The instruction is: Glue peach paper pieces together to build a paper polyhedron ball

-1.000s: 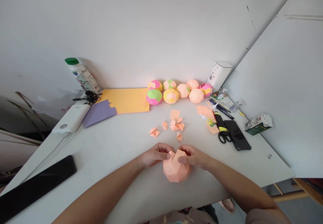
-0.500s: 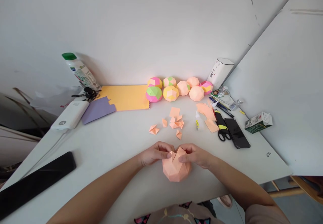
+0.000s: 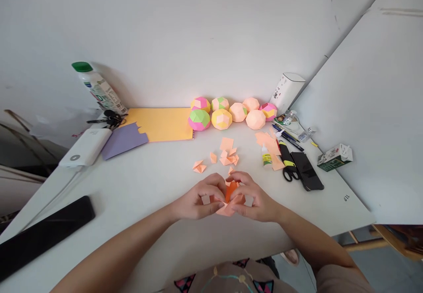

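Between my hands is a partly built peach folded-paper ball (image 3: pixel 226 210), its opening tipped toward the far side so that the deep orange inside shows. My left hand (image 3: pixel 200 199) pinches its left rim, thumb in front and fingers behind. On the right rim, my right hand (image 3: pixel 256 200) grips with thumb and fingers. My fingers hide much of the ball. Just beyond lie a small pile of folded peach paper pieces (image 3: pixel 228 158), a folded piece (image 3: pixel 199 166) to the left and a single one (image 3: pixel 213 157). A flat peach square (image 3: pixel 226 143) lies behind the pile.
Finished paper balls (image 3: pixel 222 119) line the wall. Right: glue bottle (image 3: pixel 267 157), peach scraps (image 3: pixel 268 142), scissors (image 3: pixel 291 172), phone (image 3: pixel 307 172), drink carton (image 3: pixel 335 157). Left: yellow sheet (image 3: pixel 165 123), purple paper (image 3: pixel 124 141), power bank (image 3: pixel 86 147), black slab (image 3: pixel 49 235), bottle (image 3: pixel 101 88).
The ball has been turned so its orange inside shows, and both hands have shifted their grip around the rim. The glue bottle's label now shows more broadly. The whole view has moved slightly.
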`<state>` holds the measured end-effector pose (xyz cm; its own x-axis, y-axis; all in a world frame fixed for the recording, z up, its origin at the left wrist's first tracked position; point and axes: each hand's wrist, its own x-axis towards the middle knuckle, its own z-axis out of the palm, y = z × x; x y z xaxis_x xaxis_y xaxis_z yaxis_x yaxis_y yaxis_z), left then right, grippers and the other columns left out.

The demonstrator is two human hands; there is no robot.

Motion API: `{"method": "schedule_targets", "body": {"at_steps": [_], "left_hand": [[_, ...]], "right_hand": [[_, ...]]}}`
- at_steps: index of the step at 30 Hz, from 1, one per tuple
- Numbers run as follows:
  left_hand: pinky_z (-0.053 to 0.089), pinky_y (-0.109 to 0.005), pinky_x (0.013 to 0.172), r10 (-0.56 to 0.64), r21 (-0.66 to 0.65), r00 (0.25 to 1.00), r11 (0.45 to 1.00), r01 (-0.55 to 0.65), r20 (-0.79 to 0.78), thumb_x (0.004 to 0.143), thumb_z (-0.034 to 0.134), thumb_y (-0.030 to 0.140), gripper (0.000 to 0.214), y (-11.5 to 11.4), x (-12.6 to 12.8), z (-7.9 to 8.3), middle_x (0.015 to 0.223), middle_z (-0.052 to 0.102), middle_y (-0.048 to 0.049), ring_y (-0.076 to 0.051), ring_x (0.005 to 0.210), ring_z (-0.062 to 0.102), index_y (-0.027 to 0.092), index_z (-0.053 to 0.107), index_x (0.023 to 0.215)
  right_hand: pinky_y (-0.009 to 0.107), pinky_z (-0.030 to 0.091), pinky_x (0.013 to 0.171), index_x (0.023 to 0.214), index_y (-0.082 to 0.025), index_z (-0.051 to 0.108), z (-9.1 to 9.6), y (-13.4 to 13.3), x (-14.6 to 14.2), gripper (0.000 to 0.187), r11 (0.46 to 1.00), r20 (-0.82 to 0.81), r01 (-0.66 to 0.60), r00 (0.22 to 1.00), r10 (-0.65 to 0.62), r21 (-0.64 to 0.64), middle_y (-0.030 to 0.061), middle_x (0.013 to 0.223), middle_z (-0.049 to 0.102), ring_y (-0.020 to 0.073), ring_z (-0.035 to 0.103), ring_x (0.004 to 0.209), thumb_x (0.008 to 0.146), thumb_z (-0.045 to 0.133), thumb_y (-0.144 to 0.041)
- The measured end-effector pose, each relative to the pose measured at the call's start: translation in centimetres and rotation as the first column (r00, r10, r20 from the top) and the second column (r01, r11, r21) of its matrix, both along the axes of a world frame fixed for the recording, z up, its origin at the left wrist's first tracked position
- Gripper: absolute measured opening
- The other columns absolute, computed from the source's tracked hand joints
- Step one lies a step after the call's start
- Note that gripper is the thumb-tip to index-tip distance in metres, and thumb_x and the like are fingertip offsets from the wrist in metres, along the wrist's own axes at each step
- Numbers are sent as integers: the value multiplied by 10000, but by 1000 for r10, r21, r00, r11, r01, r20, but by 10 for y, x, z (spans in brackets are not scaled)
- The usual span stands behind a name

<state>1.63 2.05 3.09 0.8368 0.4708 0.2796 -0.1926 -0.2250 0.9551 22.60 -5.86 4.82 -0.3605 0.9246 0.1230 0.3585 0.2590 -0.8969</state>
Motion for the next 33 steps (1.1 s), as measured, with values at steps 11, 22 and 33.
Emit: {"method": "schedule_targets", "body": {"at_steps": [11,22,33], "left_hand": [[473,-328,759,91,329,995,942,-69,-52,811,575,158,86,-1,4,-4,956,522,-79,-201,906,513,209,632,847],[423,-378,808,307,589,952,773,-237,-20,829,561,144,133,-9,9,-11,862,567,-62,-209,875,521,225,654,879],[444,-286,632,512,569,857,690,-447,53,872,500,131,159,-28,17,-20,780,559,-44,-151,696,506,190,645,843]], "right_hand": [[425,426,1009,832,-221,652,-12,6,3,33,991,79,29,996,-39,128,103,1243,490,241,426,1256,828,623,-235],[431,458,967,823,-210,633,-16,7,5,20,978,117,52,990,-77,201,105,1144,552,238,494,1161,822,619,-196],[442,431,1018,1056,-228,523,-26,10,4,217,898,198,156,947,-255,411,123,1303,438,247,425,1255,858,533,-139]]}}
